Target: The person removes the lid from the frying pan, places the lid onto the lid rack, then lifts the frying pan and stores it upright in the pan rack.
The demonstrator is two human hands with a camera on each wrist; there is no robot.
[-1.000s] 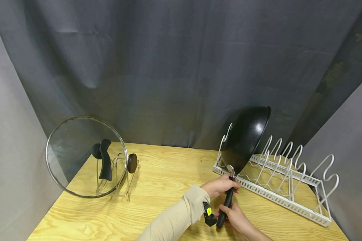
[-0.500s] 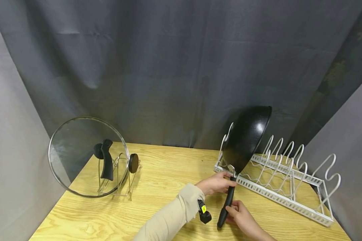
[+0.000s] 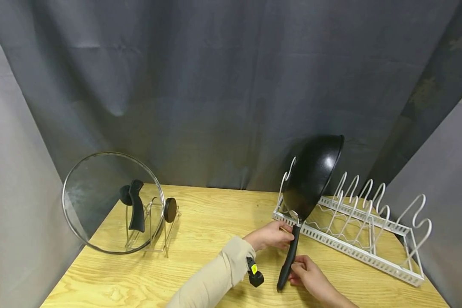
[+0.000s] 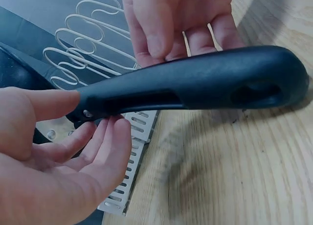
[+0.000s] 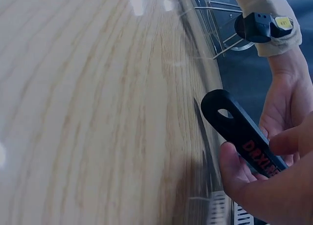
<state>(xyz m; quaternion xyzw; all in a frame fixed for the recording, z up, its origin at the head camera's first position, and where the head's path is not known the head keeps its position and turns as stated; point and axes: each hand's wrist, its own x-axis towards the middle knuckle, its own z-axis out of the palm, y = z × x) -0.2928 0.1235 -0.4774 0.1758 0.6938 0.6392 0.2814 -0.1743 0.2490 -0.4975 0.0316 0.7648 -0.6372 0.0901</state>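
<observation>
A black wok (image 3: 312, 175) stands on edge in the left end of a white wire rack (image 3: 346, 248), its black handle (image 3: 288, 261) slanting toward me. My left hand (image 3: 271, 235) is on the left of the handle's upper end. In the left wrist view its thumb and fingertips touch the handle near the screw, with the fingers loosely bent and the palm apart. My right hand (image 3: 308, 273) is at the right of the handle's lower half, fingers relaxed and fingertips close to it. The right wrist view shows red lettering on the handle (image 5: 239, 132).
At the left, a large glass lid (image 3: 111, 252) with a black handle stands in a small wire stand (image 3: 165, 244). A round dark knob (image 3: 170, 209) shows beside it. The white rack's remaining loops extend to the right. A grey curtain (image 3: 200, 94) hangs behind the wooden table (image 3: 200, 222).
Both hands have loosened from the handle: the left has drawn a little to the left, the right out to the right. The wok stays in the rack.
</observation>
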